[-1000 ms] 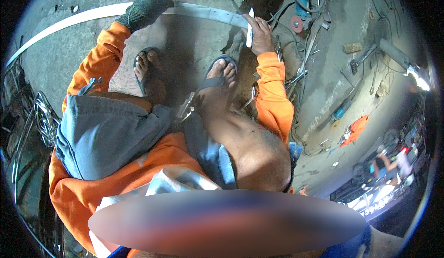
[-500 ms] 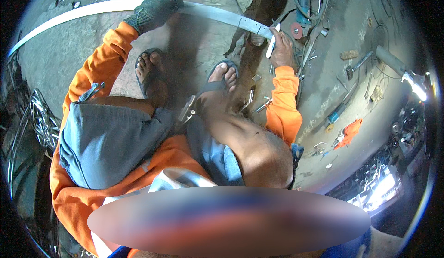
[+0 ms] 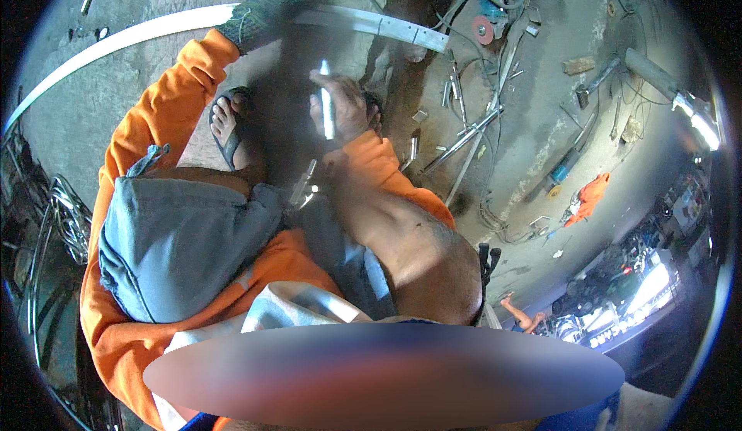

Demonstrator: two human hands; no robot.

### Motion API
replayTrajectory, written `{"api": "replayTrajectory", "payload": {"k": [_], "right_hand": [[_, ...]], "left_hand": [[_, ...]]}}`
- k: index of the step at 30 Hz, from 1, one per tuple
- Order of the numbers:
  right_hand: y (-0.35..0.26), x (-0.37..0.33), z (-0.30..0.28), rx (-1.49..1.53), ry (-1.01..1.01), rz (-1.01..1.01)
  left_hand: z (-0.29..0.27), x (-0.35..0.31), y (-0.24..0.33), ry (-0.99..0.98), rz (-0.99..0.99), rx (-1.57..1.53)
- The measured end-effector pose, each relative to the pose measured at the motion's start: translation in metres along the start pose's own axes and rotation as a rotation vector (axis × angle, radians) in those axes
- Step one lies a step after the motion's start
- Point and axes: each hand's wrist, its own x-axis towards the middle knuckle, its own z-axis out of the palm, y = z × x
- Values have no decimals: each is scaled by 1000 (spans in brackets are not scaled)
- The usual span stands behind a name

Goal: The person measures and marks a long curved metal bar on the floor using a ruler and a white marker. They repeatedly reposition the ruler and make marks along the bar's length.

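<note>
A long pale metal strip (image 3: pixel 158 25) lies across the far side of the floor, its left part curving toward me. My left hand (image 3: pixel 267 15), in a dark knit glove, is closed around the strip's middle. Small dark marks show on the strip's right part, which ends at a free edge. My bare right hand (image 3: pixel 346 110) holds a white marker pen (image 3: pixel 328 103) upright between thumb and fingers, above my right foot and apart from the strip. Between my knees is a small shiny metal piece (image 3: pixel 306 182), blurred.
An angle grinder (image 3: pixel 488 10) with a reddish disc lies at the far right. Cut metal pieces (image 3: pixel 473 131) are scattered right of my feet. Farther right are a wood block (image 3: pixel 578 66), a hammer (image 3: pixel 599 82), another grinder (image 3: pixel 563 170) and an orange cloth (image 3: pixel 589 197). Coiled cable (image 3: pixel 71 218) lies left.
My right hand has left the strip's right end and moved left and nearer with the marker pen. My left hand stays on the strip.
</note>
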Motion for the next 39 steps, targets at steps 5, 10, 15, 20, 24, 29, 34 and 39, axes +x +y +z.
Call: {"api": "replayTrajectory", "payload": {"k": [5,10,15,20,24,29,34,39], "right_hand": [[1,3,3,12,36,41],[8,0,4,31,18,94],[1,-2,-1,165,101,304],[33,20,-35,214,205,428],[73,47,-40,157,337,310],[98,56,-40,-25,300,217],[99,51,-40,-48,299,250],[96,51,-41,-63,294,269]], "left_hand": [[13,2,-5,58,12,-6],[16,5,0,74,-13,-64],[9,4,6,59,-25,-41],[1,-6,-1,108,-18,-23],[3,-12,-6,94,-28,35],[9,-14,-10,69,-38,-18],[12,-14,-11,56,-87,-52],[10,-11,-11,140,-64,-54]]}}
